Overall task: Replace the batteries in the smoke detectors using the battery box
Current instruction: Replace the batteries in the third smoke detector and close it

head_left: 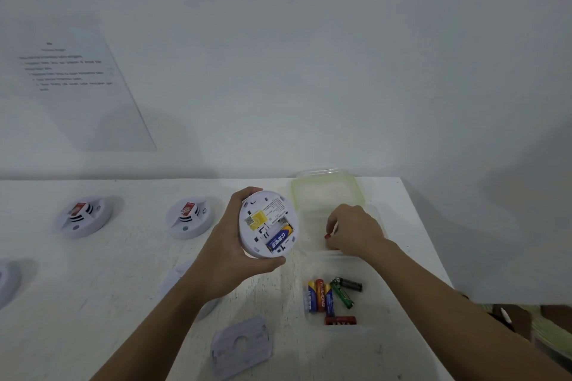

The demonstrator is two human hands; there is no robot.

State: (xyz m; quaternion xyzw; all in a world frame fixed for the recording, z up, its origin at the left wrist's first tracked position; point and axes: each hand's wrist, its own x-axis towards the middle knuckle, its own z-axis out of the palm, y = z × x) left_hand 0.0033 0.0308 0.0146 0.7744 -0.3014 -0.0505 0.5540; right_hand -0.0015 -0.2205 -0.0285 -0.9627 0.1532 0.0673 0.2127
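White detector (268, 224) sits centre frame, back up, gripped round its rim by our left hand (229, 244); one blue cell (279, 239) seated, second slot empty. Our right hand (356, 232) pinches a red-tipped cell (328, 236) inside the box (312, 226), centre right. Risk, we judge: fingertip pinch slips, or polarity reversed on insertion.

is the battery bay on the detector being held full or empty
Half full: the smoke detector in the left hand shows its open back, with one blue battery seated and the slot beside it empty.
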